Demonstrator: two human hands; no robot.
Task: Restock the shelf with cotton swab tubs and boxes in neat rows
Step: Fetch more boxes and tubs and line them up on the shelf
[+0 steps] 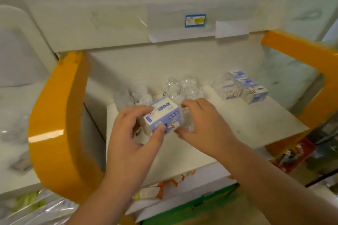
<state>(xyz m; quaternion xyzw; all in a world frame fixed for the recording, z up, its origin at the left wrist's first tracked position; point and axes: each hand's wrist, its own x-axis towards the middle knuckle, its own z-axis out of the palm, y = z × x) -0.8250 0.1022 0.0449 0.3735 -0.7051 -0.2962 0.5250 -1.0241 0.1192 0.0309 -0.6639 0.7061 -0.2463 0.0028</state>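
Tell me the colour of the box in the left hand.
White with blue-purple print, best seen in the head view: box, left hand.

The print on the blue-and-white cardboard box [162, 115] is too blurred to read, and the left hand [136, 133] covers its lower left corner. At 12 o'clock from it the clear plastic tubs [182, 88] smear together uncountably. The small blue-edged shelf label [195, 20] is illegible

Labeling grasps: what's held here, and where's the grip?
Left hand pinches the blue-and-white box at its left end, thumb on the lower front. Right hand grips something clear beside it.
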